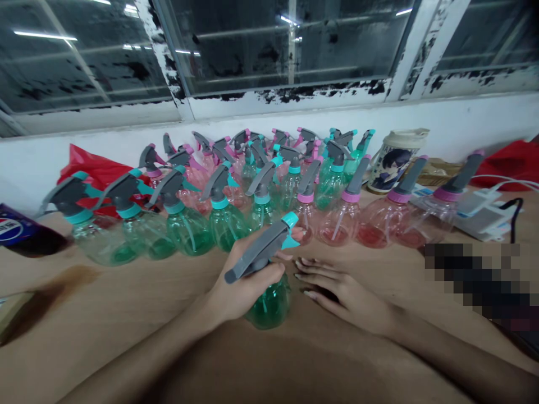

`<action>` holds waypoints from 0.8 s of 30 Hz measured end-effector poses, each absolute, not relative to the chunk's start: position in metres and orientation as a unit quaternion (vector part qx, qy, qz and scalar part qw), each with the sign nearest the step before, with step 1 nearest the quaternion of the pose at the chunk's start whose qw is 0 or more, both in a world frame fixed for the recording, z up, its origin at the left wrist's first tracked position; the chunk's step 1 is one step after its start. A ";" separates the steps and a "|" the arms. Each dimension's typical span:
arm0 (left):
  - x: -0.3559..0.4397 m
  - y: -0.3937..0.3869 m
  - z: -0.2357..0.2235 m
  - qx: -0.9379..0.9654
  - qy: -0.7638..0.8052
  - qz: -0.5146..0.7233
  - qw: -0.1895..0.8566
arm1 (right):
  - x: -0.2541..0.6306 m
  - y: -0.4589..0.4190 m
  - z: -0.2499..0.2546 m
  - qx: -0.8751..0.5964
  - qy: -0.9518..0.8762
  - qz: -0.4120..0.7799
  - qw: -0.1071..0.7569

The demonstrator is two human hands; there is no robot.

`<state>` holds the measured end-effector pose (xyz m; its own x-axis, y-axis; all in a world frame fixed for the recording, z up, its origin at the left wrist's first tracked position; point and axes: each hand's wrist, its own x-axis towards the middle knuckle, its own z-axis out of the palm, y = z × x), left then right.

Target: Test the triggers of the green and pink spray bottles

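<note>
Head view, left hand [246,283] closed round green spray bottle [269,303], right hand [343,294] open beside it, seemingly empty

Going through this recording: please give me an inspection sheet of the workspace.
Surface: wooden table, dark stain at left.
Job's things: green spray bottle in hand; rows of spray bottles stand beyond it.
Clutter: Pepsi packet, red plastic bag, printed mug.
Hands: left hand grips the bottle; right hand rests open on the table, empty.
Cables: white cable, black cable.
Surroundings: white wall, window with peeling paint.
</note>
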<state>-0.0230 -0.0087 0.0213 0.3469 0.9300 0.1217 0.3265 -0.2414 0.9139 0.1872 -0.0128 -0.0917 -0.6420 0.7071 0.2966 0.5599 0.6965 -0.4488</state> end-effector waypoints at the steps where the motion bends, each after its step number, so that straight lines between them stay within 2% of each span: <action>1: -0.023 -0.009 0.022 0.706 0.442 0.356 0.424 | 0.187 -0.013 -0.091 -0.358 -0.891 0.161 0.230; 16: -0.027 -0.006 0.014 0.723 0.427 0.352 0.413 | 0.187 -0.013 -0.090 -0.353 -0.896 0.152 0.224; 24: -0.028 -0.004 0.015 0.750 0.426 0.359 0.356 | 0.187 -0.013 -0.093 -0.348 -0.897 0.145 0.232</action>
